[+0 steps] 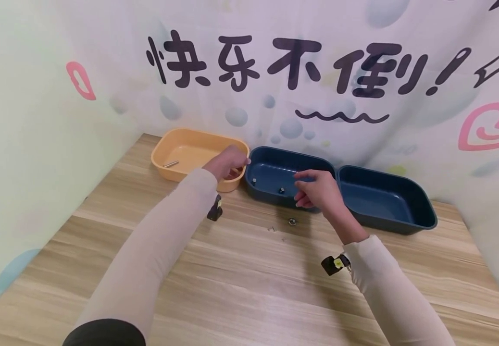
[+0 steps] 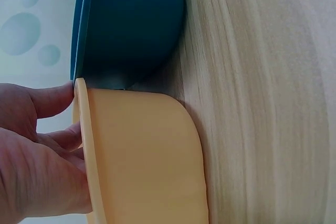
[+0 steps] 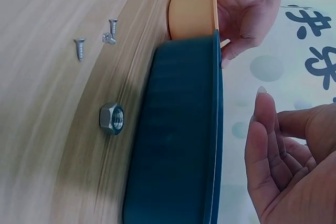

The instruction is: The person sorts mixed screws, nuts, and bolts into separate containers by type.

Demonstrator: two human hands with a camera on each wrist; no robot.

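My left hand (image 1: pixel 230 161) reaches into the right end of the yellow-orange bin (image 2: pixel 149 150). Its thumb lies over the end rim beside the blue bin, with the fingers inside, gripping that wall. Above the front of the middle blue bin (image 3: pixel 176 129) hovers my right hand (image 1: pixel 316 188), its fingers loosely bent and nothing visible between them. Two small metal pieces, one a nut-like piece (image 1: pixel 281 190), lie in that bin. A metal rod-like piece (image 1: pixel 171 164) rests in the yellow-orange bin. On the table before the blue bin sits a hex nut (image 3: pixel 112 119).
Small screws (image 3: pixel 80 49) lie on the wooden table (image 1: pixel 241 278) left of the nut. A second blue bin (image 1: pixel 379 194) stands at the right end of the row. Behind the bins hangs a printed cloth (image 1: pixel 275 105).
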